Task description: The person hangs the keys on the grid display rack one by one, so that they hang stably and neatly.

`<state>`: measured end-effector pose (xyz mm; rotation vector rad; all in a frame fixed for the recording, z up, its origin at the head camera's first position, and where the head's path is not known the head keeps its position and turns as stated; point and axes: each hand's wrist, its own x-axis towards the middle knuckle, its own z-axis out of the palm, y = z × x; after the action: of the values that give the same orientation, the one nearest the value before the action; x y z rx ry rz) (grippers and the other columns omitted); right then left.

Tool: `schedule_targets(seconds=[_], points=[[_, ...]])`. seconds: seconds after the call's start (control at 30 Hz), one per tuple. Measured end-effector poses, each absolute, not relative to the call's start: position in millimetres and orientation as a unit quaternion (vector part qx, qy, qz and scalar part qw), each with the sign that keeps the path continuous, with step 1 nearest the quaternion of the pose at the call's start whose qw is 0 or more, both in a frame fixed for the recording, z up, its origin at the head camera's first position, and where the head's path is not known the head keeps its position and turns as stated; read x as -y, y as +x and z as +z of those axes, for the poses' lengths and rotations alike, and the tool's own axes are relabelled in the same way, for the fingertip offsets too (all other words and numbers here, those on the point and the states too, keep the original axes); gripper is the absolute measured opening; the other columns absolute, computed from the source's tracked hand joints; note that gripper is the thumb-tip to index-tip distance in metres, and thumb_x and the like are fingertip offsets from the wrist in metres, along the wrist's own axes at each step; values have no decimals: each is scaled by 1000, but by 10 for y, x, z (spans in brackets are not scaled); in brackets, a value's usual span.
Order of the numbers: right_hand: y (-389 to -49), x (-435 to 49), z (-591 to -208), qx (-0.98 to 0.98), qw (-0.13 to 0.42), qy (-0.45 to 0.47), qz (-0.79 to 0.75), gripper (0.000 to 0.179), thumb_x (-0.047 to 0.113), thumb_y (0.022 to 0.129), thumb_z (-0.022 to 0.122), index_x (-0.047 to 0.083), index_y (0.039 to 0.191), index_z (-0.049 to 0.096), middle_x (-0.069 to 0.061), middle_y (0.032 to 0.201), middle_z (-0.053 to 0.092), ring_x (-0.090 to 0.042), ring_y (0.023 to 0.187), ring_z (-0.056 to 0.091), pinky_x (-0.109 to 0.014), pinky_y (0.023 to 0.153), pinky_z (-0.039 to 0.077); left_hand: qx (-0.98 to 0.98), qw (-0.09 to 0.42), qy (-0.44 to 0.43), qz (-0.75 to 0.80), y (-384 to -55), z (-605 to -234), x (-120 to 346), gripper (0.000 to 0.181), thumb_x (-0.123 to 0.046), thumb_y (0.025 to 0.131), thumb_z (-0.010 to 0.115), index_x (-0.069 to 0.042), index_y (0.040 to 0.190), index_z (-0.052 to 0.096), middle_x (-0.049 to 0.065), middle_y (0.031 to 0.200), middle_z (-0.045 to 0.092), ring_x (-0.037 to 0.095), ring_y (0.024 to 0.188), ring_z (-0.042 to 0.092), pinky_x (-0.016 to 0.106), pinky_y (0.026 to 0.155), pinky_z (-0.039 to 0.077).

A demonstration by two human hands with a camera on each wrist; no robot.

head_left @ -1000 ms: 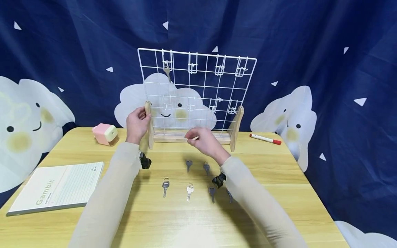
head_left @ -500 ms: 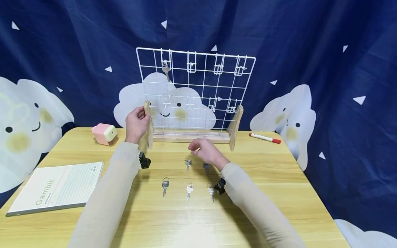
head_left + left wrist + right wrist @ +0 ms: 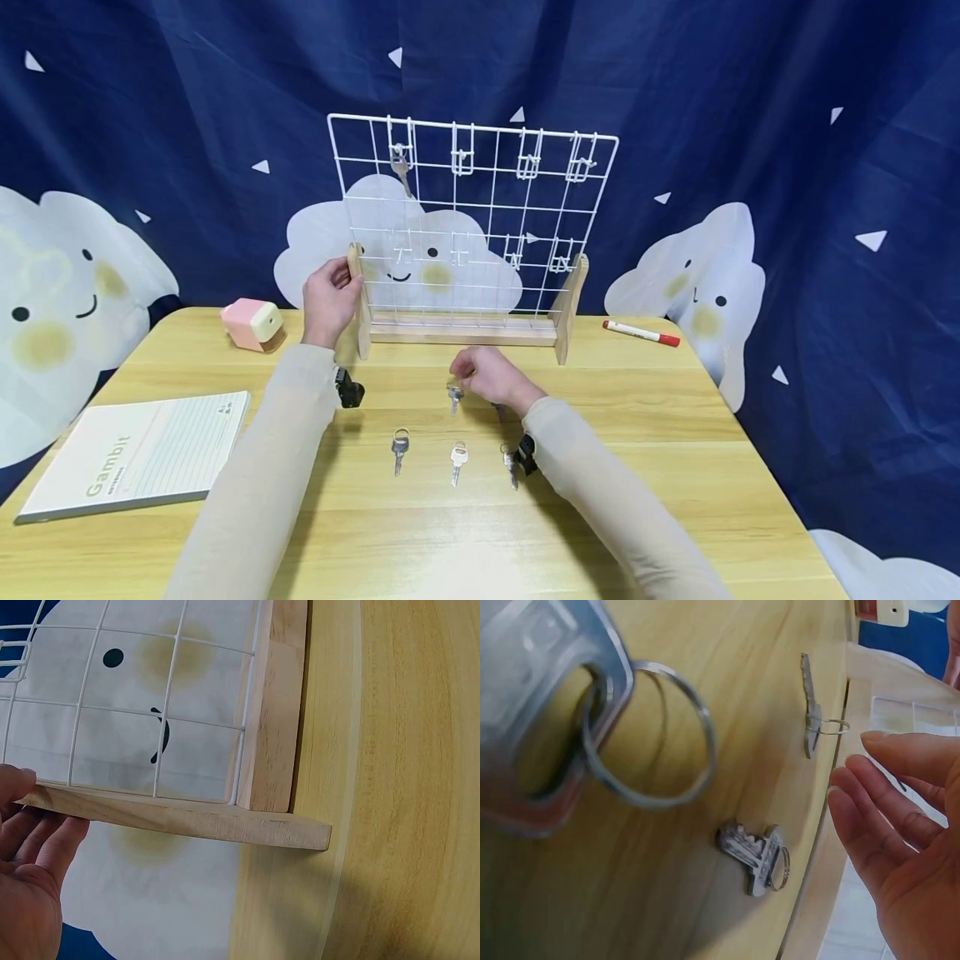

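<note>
My left hand [image 3: 330,302] grips the left wooden upright [image 3: 180,817] of a white wire grid rack [image 3: 491,205], thumb on one side and fingers on the other. My right hand [image 3: 491,375] is low over the table, its fingertips right at the ring of a silver key [image 3: 455,398]. The right wrist view shows that hand [image 3: 907,817] with thumb and fingers apart, just short of the ringed key [image 3: 811,712]. A second key [image 3: 754,859] lies near it, and a large key [image 3: 555,697] fills the foreground. Another key [image 3: 401,172] hangs on the rack's top left hook.
Nearer on the table lie a dark-headed key [image 3: 401,450], a bright key [image 3: 459,462] and a key [image 3: 510,467] beside the right wrist camera. A notebook [image 3: 142,454] and pink sharpener [image 3: 251,323] are at left, a red-capped marker [image 3: 641,334] at right.
My right hand has come down and toward me from the rack's base to the key on the table. My left hand stays on the upright.
</note>
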<state>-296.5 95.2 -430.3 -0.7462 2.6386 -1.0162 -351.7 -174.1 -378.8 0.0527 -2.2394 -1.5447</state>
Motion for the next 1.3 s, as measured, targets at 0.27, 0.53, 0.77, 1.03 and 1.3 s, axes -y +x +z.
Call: schedule_targets(seconds=[0.27, 0.53, 0.77, 1.03, 1.3], points=[[-2990, -877, -4353, -909, 111, -255, -310, 16, -6, 84, 71, 2, 98, 70, -3, 89, 67, -14, 84, 62, -23, 80, 53, 808, 203, 23, -552, -3505, -3777, 1740, 38, -3, 95, 61, 5, 132, 57, 22, 129, 60, 28, 120, 58, 28, 100, 48], [-3015, -800, -4361, -921, 97, -272, -262, 12, 1, 86, 73, 5, 96, 70, 0, 87, 68, -12, 82, 63, -23, 79, 53, 804, 206, 19, -558, -3511, -3773, 1741, 38, -2, 95, 61, 6, 131, 57, 23, 128, 60, 30, 119, 58, 29, 100, 48], [-3026, -790, -4393, -925, 83, -283, -239, 12, -4, 87, 69, 8, 89, 70, 2, 84, 69, -12, 83, 65, -24, 80, 53, 803, 207, 20, -558, -3526, -3789, 1748, 38, -1, 94, 62, 5, 132, 58, 23, 128, 60, 30, 119, 58, 28, 99, 49], [-3004, -818, -4365, -925, 74, -285, -240, 13, -2, 88, 68, 10, 85, 71, 4, 82, 70, -9, 80, 65, -23, 80, 54, 806, 205, 18, -555, -3521, -3794, 1746, 38, -3, 94, 62, 4, 132, 57, 22, 128, 60, 29, 119, 58, 27, 99, 48], [-2966, -839, -4283, -916, 65, -284, -277, 10, -2, 87, 70, 8, 88, 73, 1, 84, 71, -11, 80, 65, -23, 80, 54, 805, 207, 21, -556, -3514, -3783, 1749, 38, -3, 95, 62, 4, 131, 58, 23, 128, 60, 29, 119, 58, 28, 100, 49]])
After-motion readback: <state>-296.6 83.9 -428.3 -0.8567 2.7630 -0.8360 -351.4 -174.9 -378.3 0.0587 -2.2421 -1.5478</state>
